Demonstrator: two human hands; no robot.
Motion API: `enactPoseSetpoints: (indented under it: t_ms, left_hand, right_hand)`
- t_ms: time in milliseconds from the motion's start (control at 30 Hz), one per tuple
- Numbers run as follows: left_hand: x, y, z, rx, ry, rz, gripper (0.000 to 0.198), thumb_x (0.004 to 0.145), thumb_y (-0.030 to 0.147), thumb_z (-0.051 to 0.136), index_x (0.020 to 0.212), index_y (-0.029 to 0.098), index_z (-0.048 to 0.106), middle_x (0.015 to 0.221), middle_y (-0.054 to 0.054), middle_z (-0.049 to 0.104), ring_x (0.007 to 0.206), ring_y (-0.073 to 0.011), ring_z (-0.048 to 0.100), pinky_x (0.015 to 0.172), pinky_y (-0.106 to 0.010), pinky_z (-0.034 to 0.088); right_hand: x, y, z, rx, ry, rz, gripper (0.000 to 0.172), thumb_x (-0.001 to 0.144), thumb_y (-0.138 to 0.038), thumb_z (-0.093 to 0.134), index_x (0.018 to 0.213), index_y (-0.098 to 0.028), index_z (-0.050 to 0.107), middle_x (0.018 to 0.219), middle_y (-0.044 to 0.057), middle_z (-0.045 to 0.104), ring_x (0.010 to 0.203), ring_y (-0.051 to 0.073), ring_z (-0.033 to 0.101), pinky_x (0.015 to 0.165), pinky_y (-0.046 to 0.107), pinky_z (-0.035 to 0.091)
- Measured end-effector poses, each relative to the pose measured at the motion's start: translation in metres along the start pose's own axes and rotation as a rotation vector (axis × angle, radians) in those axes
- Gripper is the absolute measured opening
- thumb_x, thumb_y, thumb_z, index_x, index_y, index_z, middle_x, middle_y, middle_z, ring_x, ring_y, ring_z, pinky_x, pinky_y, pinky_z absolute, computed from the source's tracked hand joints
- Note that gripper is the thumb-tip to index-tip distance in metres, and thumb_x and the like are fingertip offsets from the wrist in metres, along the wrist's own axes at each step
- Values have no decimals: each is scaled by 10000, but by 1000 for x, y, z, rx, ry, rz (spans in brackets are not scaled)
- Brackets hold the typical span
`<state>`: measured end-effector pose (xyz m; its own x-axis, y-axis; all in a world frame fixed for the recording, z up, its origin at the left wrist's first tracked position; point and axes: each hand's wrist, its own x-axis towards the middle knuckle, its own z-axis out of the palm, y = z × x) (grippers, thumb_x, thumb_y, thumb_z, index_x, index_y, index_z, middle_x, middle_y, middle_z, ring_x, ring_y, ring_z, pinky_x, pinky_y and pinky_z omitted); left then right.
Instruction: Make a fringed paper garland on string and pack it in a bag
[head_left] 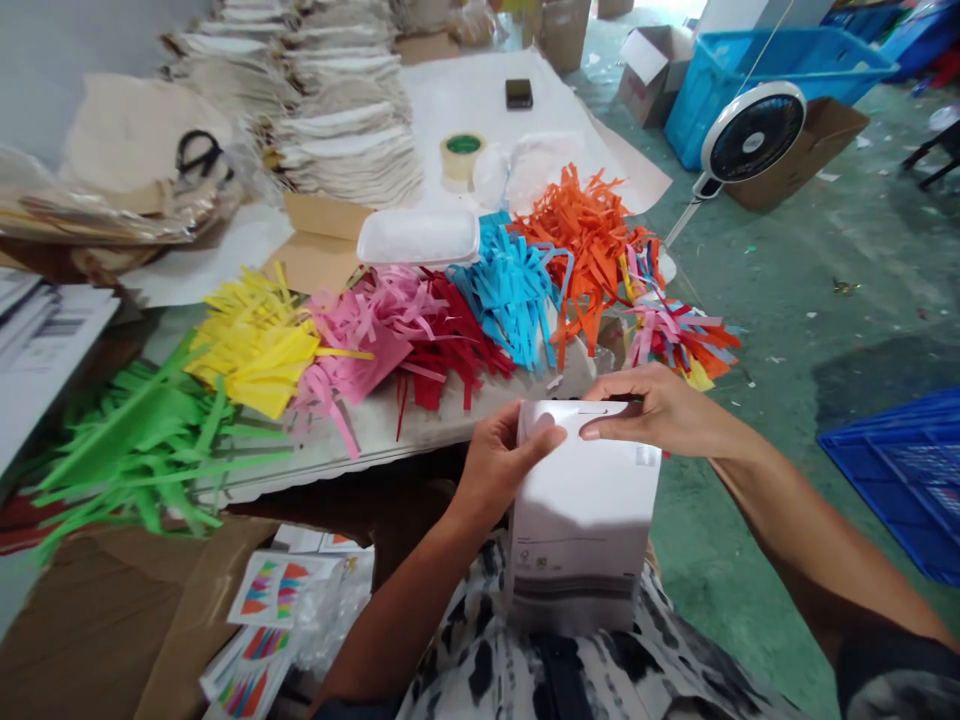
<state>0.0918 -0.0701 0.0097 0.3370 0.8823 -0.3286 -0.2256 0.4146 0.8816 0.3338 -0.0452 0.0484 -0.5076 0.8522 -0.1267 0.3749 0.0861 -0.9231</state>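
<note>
A white printed card [585,510] stands upright above my lap, with small print and logos on its lower part and a slot near its top edge. My left hand [499,460] grips its upper left side, thumb across the front. At the top right, my right hand [656,408] pinches the edge beside the slot, thumb in front. The fingers behind the card are hidden. Just beyond my hands on the table lie bunches of tissue paper strips: orange [581,240], blue [510,285], dark red [457,340], pink [375,320], yellow [259,340] and green [142,440].
Behind the strips are a plastic tray [418,237], a tape roll [460,160] and stacked bundles [337,120]. A small fan [756,135] stands right of the table, near blue crates [780,60]. A cardboard box [127,610] with colourful printed cards [281,590] is at lower left.
</note>
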Motion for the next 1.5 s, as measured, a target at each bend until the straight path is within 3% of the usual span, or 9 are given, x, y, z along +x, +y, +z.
enactPoseSetpoints:
  t_ms: [100, 267, 433, 533, 700, 867, 1033, 1300, 1500]
  left_hand:
    - [1, 2, -1, -59, 18, -7, 411, 771, 543, 890, 825, 154, 769, 721, 4, 699, 603, -100, 573, 567, -209, 420]
    - [5, -2, 2, -186, 26, -94, 469, 750, 601, 885, 896, 164, 802, 756, -34, 747, 620, -139, 632, 603, -246, 481]
    - [9, -6, 2, -137, 80, -41, 470, 789, 588, 861, 955, 160, 759, 812, -17, 740, 661, -125, 625, 626, -235, 493]
    - [7, -7, 3, -84, 51, -41, 495, 688, 499, 954, 970, 172, 713, 810, 15, 708, 677, -115, 610, 627, -216, 488]
    - [-1, -7, 3, -80, -89, -75, 770, 489, 236, 1040, 1177, 213, 693, 996, -18, 755, 870, -195, 696, 773, -277, 572]
    - [-1, -10, 2, -73, -82, -123, 639, 559, 273, 1015, 1130, 157, 753, 969, -59, 785, 852, -221, 723, 789, -312, 581]
    - [4, -13, 2, -81, -67, -172, 527, 554, 299, 1014, 997, 121, 792, 903, -78, 801, 760, -228, 736, 715, -312, 577]
    - [5, -14, -4, -58, 7, -166, 538, 612, 353, 1001, 1067, 149, 799, 973, -83, 825, 771, -216, 756, 715, -300, 588]
    - [5, -12, -2, -77, 18, -208, 492, 660, 425, 973, 1020, 138, 801, 893, -71, 812, 691, -190, 730, 641, -267, 548]
  right_hand:
    - [1, 2, 0, 61, -33, -16, 318, 841, -431, 867, 1047, -199, 804, 899, 15, 781, 756, 137, 690, 623, 218, 496]
    - [5, 3, 1, 125, -60, -51, 467, 811, -454, 883, 1206, -225, 787, 1061, 44, 803, 919, 183, 753, 741, 255, 579]
    - [2, -1, 3, -226, 40, -171, 511, 887, -445, 832, 1361, -280, 732, 1227, 51, 797, 895, 169, 743, 757, 251, 550]
    - [1, 1, 2, -260, 48, -194, 457, 915, -425, 811, 1340, -270, 745, 1198, 47, 805, 864, 156, 737, 709, 235, 530]
    - [4, 19, -1, -12, -41, -135, 443, 840, -412, 876, 1227, -210, 805, 1049, 49, 825, 892, 184, 765, 703, 226, 568]
    - [4, 25, 5, 69, 4, -131, 421, 848, -405, 864, 1213, -201, 817, 1033, 63, 835, 876, 191, 777, 694, 235, 588]
    - [1, 16, 6, -65, 53, -144, 368, 954, -415, 761, 1275, -239, 795, 1087, 54, 834, 877, 181, 770, 710, 241, 581]
    - [-10, -3, 4, -452, 84, -264, 675, 922, -466, 799, 1546, -331, 578, 1392, 92, 711, 1199, 259, 699, 973, 368, 569]
    - [-10, 3, 9, -421, 125, -414, 459, 1078, -232, 540, 1517, -351, 608, 1423, 54, 712, 1263, 200, 700, 1039, 341, 570]
